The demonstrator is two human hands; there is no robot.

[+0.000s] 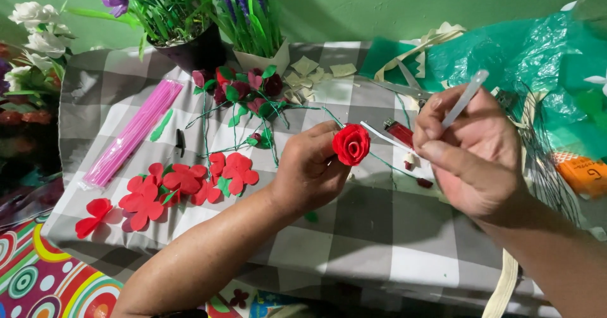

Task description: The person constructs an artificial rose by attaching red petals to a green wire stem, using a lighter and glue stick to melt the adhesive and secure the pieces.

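Note:
My left hand (308,169) pinches a small rolled red foam rose (351,144) between thumb and fingers, over the grey-and-white checked tablecloth (354,248). My right hand (471,150) grips a translucent white glue stick (465,98) like a pen, its lower end (379,134) reaching toward the rose. A thin green wire stem (392,166) runs from under the rose to the right.
Red foam petal cut-outs (171,188) lie at left beside a pack of pink sticks (133,133). Finished dark roses with green leaves (246,93) sit near two flower pots (208,46). Scissors (408,87), a red lighter (399,131) and green plastic bags (531,59) lie right.

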